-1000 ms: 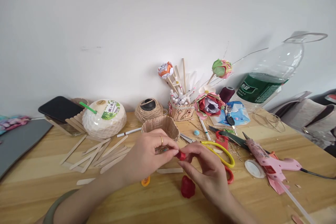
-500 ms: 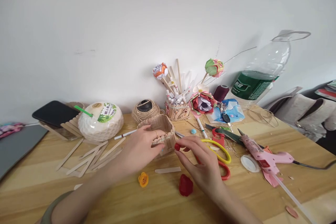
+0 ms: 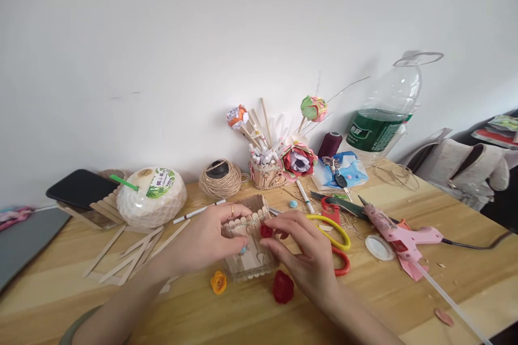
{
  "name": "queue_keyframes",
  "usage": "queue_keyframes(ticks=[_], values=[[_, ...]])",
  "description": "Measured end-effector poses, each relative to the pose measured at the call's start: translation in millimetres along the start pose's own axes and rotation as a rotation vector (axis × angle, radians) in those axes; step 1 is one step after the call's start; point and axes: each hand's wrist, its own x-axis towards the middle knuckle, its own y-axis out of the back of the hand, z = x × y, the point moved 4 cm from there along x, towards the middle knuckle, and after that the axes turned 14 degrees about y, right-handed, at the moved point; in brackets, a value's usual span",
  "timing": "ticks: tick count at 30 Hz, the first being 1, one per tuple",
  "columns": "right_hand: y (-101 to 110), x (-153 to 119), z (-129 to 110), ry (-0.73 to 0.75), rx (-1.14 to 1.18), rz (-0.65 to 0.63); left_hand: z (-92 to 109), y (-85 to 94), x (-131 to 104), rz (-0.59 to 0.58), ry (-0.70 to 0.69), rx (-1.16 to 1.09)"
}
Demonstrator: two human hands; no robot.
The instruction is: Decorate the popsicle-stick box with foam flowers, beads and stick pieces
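My left hand (image 3: pixel 214 234) grips the rim of a box of wooden sticks (image 3: pixel 249 256), thumb on its side and fingers over the edge. The box is tilted, its stick-covered side facing me. A small red paper rose (image 3: pixel 266 230) is pinched between the thumb and fingers of my right hand (image 3: pixel 301 248), against the upper right of that side. Near my left thumb is a small blue pompom (image 3: pixel 243 249). On the table below lie a yellow paper rose (image 3: pixel 218 282) and a larger red paper flower (image 3: pixel 283 287).
Loose sticks (image 3: pixel 133 259) and a wrapped coconut (image 3: pixel 151 197) are on the left. Behind stand a twine ball (image 3: pixel 219 179) and a holder with pens and paper flowers (image 3: pixel 267 174). To the right are yellow-and-red scissors (image 3: pixel 343 237), a pink glue gun (image 3: pixel 408 237) and a large bottle (image 3: pixel 384 113).
The box has been tipped so its side faces me. My right hand has brought the small red rose against it. The view has shifted slightly.
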Motion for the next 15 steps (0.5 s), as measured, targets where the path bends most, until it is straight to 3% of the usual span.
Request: queue_keyframes(ticks=[15], values=[[4.8,5.9,-4.2,0.043,-0.117,0.042,4.1,-1.0,0.3,0.106,-0.164,0.176]])
